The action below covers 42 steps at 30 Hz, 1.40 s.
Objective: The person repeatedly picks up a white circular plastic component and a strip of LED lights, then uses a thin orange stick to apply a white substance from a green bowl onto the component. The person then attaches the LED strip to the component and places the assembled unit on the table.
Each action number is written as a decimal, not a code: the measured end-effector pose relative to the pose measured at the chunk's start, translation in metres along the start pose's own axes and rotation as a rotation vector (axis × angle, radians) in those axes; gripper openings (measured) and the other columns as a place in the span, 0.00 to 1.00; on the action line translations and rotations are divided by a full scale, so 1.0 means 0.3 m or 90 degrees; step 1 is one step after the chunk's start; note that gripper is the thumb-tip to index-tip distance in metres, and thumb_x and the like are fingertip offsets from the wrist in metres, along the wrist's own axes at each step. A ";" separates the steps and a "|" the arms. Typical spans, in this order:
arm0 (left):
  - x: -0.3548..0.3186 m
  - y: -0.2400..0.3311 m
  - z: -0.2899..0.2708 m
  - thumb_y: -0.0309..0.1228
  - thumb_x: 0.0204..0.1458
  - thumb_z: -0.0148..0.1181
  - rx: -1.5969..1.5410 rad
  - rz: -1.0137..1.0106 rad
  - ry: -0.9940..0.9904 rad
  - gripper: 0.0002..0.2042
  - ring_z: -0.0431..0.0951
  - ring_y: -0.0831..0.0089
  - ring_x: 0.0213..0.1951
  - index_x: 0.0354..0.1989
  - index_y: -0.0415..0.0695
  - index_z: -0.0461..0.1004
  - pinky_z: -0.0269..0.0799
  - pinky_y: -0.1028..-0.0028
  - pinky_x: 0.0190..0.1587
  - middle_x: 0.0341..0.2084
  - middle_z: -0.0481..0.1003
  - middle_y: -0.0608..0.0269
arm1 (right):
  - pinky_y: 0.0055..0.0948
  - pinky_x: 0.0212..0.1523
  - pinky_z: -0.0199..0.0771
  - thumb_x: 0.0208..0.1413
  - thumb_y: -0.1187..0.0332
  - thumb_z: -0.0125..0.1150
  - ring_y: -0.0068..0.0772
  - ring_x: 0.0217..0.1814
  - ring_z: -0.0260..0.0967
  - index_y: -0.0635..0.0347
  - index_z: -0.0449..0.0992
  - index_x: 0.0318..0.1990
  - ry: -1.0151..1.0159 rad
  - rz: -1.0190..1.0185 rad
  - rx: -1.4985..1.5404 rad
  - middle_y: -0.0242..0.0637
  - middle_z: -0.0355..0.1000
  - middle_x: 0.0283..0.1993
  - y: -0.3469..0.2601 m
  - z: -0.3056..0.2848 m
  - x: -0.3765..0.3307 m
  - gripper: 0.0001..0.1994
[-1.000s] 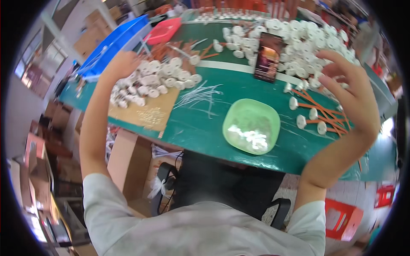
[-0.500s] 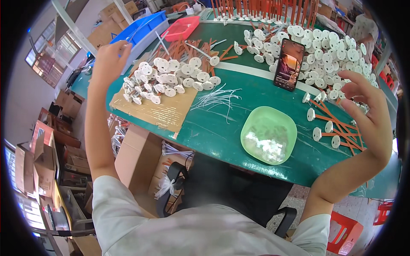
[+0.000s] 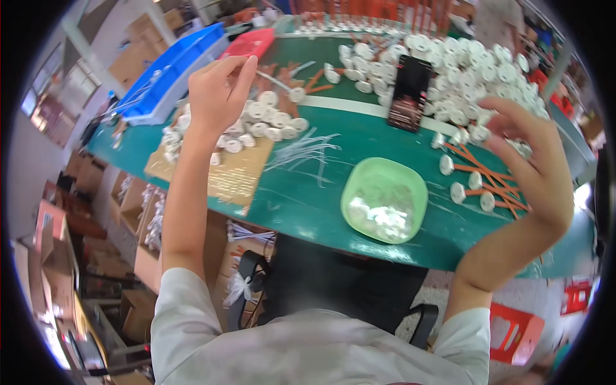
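Observation:
My left hand [image 3: 218,90] hovers over a pile of white round disc heads on sticks [image 3: 260,119]. Its fingers are loosely bent, the thumb and index tips close together, and nothing shows between them. Just beside the fingertips lies a pale stick [image 3: 274,81] with a white disc at one end. On the far right my right hand [image 3: 536,147] hangs above the table, fingers curved and apart, with nothing in it. Below it, white discs on orange-brown sticks [image 3: 491,183] lie crossed. Between the hands stands a light green square bowl [image 3: 350,192] with small clear, shiny pieces in it.
Thin white strips [image 3: 301,154] lie beside a cardboard sheet [image 3: 234,183]. A phone [image 3: 409,93] stands against a large heap of white discs [image 3: 478,74]. Behind the left pile are a blue bin [image 3: 154,67] holding sticks and a red tray [image 3: 250,43]. The green table [image 3: 308,212] has its edge near me.
My left hand has moved right, from beside the blue bin to over the disc pile. My right hand keeps nearly the same pose. The whole view has shifted slightly.

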<state>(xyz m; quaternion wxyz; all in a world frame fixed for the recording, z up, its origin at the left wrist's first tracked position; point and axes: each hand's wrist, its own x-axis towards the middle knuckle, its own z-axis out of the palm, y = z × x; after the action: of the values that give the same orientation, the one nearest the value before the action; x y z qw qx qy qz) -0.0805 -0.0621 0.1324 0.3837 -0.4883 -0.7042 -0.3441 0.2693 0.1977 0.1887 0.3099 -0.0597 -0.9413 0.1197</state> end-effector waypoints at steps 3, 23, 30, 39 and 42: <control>-0.036 0.136 0.153 0.27 0.52 0.67 -0.156 0.021 0.045 0.05 0.80 0.69 0.23 0.31 0.37 0.81 0.72 0.74 0.27 0.24 0.80 0.58 | 0.28 0.39 0.69 0.61 0.69 0.59 0.28 0.32 0.70 0.66 0.75 0.40 -0.048 0.060 0.052 0.38 0.74 0.29 0.014 -0.003 0.054 0.08; -0.283 0.277 0.433 0.24 0.45 0.68 -0.302 0.174 -0.079 0.09 0.81 0.62 0.30 0.36 0.41 0.79 0.74 0.67 0.35 0.32 0.82 0.59 | 0.44 0.40 0.79 0.47 0.56 0.71 0.49 0.40 0.78 0.58 0.81 0.33 -0.110 0.242 -0.297 0.45 0.79 0.34 0.297 0.466 0.035 0.15; -0.284 0.310 0.409 0.24 0.43 0.69 -0.323 0.186 -0.090 0.08 0.81 0.63 0.30 0.33 0.42 0.79 0.74 0.67 0.34 0.30 0.81 0.60 | 0.46 0.40 0.80 0.48 0.60 0.69 0.52 0.39 0.78 0.62 0.80 0.32 -0.084 0.276 -0.371 0.47 0.77 0.31 0.340 0.593 -0.008 0.13; -0.286 0.371 0.376 0.22 0.45 0.67 -0.472 0.114 -0.167 0.04 0.82 0.64 0.26 0.31 0.40 0.80 0.75 0.70 0.32 0.24 0.81 0.58 | 0.35 0.20 0.67 0.47 0.72 0.71 0.39 0.18 0.70 0.61 0.76 0.29 0.292 -0.014 -0.222 0.37 0.69 0.19 0.150 0.568 -0.029 0.08; -0.287 0.390 0.344 0.29 0.56 0.61 -0.616 -0.001 -0.302 0.09 0.84 0.65 0.33 0.39 0.36 0.80 0.77 0.69 0.40 0.32 0.82 0.55 | 0.24 0.16 0.59 0.46 0.76 0.74 0.27 0.15 0.63 0.63 0.76 0.30 0.426 -0.222 -0.272 0.28 0.66 0.19 0.044 0.536 -0.005 0.09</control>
<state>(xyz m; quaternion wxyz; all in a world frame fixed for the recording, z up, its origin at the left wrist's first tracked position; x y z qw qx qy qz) 0.0293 0.0237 0.0213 -0.0550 -0.6729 -0.5332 -0.5097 0.1750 0.1799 0.0590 0.5941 0.0021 -0.7887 -0.1581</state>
